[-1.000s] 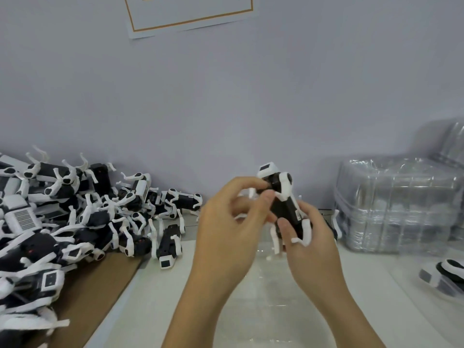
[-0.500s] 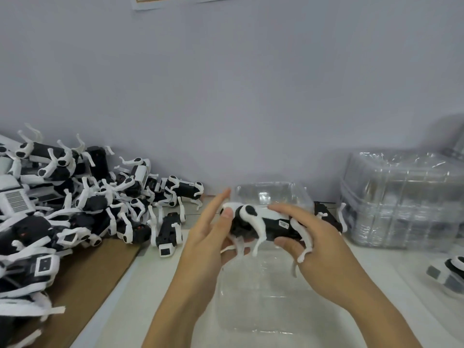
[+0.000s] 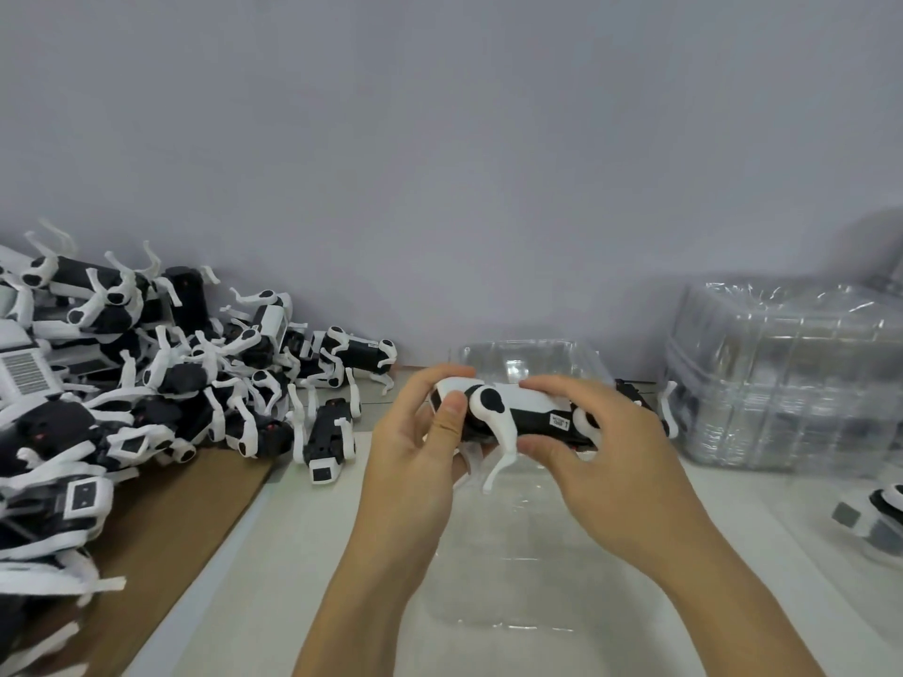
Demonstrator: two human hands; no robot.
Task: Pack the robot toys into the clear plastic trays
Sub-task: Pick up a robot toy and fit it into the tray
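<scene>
A black-and-white robot dog toy (image 3: 518,415) lies level between both hands, legs hanging down. My left hand (image 3: 420,447) grips its head end with the thumb on its side. Around the tail end, my right hand (image 3: 601,456) has its fingers over the back. Directly below the toy a clear plastic tray (image 3: 527,579) lies open on the white table, its raised lid half (image 3: 532,359) behind the hands. A large pile of the same robot toys (image 3: 137,383) fills the left side.
One robot toy (image 3: 327,437) lies apart from the pile on the table. A stack of clear trays (image 3: 786,378) stands at the right rear. Another toy in a tray (image 3: 879,515) sits at the right edge. Brown cardboard (image 3: 166,520) lies under the pile. A grey wall is behind.
The toy went from upright to level and came down toward the clear tray. Both hands shifted their grip to its two ends. The camera tilted downward.
</scene>
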